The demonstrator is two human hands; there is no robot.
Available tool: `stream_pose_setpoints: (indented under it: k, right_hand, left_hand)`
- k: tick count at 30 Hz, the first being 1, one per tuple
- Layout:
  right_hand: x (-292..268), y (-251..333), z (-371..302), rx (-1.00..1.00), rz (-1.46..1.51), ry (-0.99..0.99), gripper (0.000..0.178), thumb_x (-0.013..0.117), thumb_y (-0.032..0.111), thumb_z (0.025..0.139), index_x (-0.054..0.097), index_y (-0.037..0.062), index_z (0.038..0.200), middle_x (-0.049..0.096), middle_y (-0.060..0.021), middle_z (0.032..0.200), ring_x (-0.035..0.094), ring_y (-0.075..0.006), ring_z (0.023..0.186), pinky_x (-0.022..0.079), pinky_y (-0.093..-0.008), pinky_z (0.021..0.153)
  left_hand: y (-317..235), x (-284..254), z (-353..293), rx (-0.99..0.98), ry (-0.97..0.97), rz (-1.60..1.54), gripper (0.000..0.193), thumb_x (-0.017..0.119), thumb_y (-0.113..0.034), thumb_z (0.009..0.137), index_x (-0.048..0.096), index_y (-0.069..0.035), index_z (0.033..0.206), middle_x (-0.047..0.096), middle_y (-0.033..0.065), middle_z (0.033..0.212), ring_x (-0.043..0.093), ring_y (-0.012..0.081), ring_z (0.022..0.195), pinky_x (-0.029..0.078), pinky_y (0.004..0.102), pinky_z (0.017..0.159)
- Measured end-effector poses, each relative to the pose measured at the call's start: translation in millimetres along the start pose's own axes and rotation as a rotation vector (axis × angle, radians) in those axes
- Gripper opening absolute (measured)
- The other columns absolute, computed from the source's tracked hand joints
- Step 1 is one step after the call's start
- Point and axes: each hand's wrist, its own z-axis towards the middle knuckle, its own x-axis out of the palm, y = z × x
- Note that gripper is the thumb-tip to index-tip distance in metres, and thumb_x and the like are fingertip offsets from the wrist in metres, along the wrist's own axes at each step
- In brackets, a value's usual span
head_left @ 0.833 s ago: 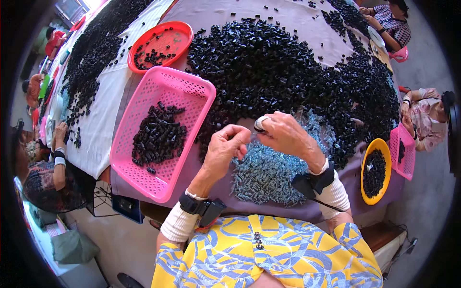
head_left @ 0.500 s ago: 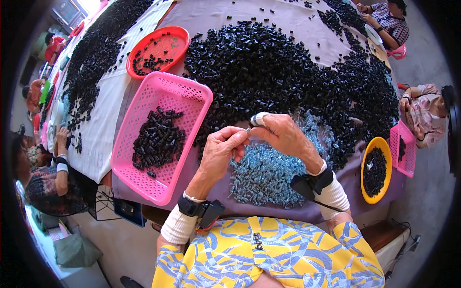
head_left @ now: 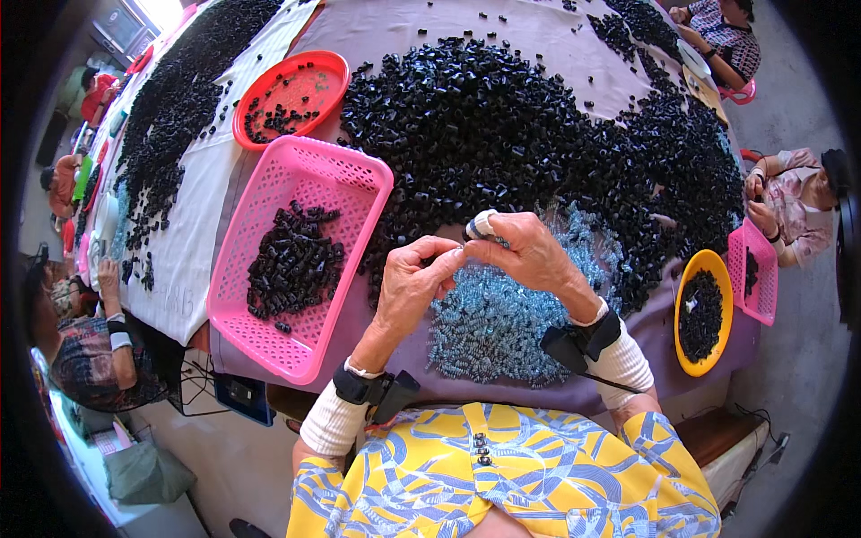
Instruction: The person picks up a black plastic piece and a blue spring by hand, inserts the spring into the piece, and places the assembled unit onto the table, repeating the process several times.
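My left hand and my right hand meet fingertip to fingertip above the table, both pinched closed. Whatever lies between the fingertips is too small to make out. A white and dark wrap covers one finger of my right hand, and something dark shows beneath its curled fingers. Below the hands spreads a heap of small pale blue coiled pieces that look like springs. Beyond them rises a large pile of small black plastic parts. To the left of my left hand stands a pink basket holding several black parts.
A red plate with some black parts sits beyond the basket. At the right edge are a yellow dish of black parts and a smaller pink basket. Other people sit around the table, on the left and right. More black parts cover the white cloth.
My hands keep their pinch at nearly the same spot, with the fingertips shifting slightly. The view has moved a little. The person at the right has raised a hand.
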Motion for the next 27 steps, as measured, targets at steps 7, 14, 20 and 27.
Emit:
stream_pose_setpoints:
  k: [7,14,20,27]
  right_hand:
    - [0.2,2.1,-1.6,-0.017,-0.028,0.045,0.018,0.063,0.014,0.080,0.053,-0.0002,0.080,0.057,-0.0155,0.071,0.058,-0.0334,0.065,0.044,-0.0382,0.056]
    - [-2.9,-0.6,-6.5,0.010,-0.050,0.122,0.020,0.066,0.014,0.078,0.051,0.0004,0.081,0.057,-0.0150,0.071,0.058,-0.0330,0.065,0.044,-0.0382,0.056]
    - [-4.4,-1.4,-8.7,0.027,-0.069,0.111,0.020,0.066,0.014,0.078,0.052,0.0003,0.082,0.057,-0.0153,0.071,0.059,-0.0325,0.064,0.045,-0.0379,0.056]
    - [-4.2,-2.8,-13.7,0.010,-0.058,0.109,0.020,0.067,0.015,0.078,0.053,0.0007,0.082,0.060,-0.0165,0.071,0.060,-0.0328,0.063,0.046,-0.0369,0.054]
  left_hand:
    - [5.1,-4.2,0.9,-0.076,0.030,-0.085,0.018,0.060,-0.019,0.087,0.066,-0.002,0.086,0.059,-0.0010,0.065,0.050,0.0026,0.052,0.038,0.0172,0.045]
    - [11.9,-1.3,-2.0,-0.101,0.017,-0.040,0.020,0.060,-0.019,0.087,0.067,-0.001,0.086,0.060,-0.0004,0.067,0.050,0.0028,0.052,0.038,0.0169,0.044]
    - [5.3,6.4,-4.1,-0.031,-0.019,-0.019,0.017,0.062,-0.018,0.086,0.065,-0.002,0.092,0.060,-0.0015,0.071,0.050,0.0015,0.053,0.038,0.0147,0.044]
    - [7.1,10.2,-5.4,-0.067,-0.077,-0.141,0.015,0.062,-0.017,0.086,0.063,-0.003,0.091,0.059,-0.0022,0.071,0.049,0.0008,0.053,0.037,0.0139,0.044]
